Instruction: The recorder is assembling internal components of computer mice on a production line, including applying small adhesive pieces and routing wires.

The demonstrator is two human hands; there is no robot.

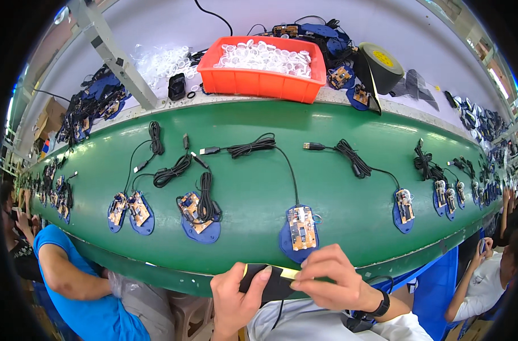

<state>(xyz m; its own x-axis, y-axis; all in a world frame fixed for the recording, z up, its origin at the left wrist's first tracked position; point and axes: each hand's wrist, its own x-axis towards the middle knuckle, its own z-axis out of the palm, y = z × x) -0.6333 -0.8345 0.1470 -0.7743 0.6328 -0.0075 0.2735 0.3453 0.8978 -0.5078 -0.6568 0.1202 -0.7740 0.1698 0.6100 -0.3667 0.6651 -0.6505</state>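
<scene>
Close to my body, at the belt's near edge, I hold a flat black piece (278,288) with a bright yellow strip (285,271) along its upper edge. My left hand (236,299) is closed on the black piece, thumb on its face. The fingers of my right hand (336,277) pinch the right end of the yellow strip. Just beyond my hands lies a blue mouse base (284,243) carrying a tan circuit board (303,228). Its black cable (253,146) runs away from me to a coiled bundle with a USB plug.
More mouse bases (194,219) with boards and cables lie along the green belt (242,187). An orange bin (259,82) of clear rings stands on the far ledge, beside a black tape roll (383,65). A person in blue (88,284) sits at left; another person (481,284) sits at right.
</scene>
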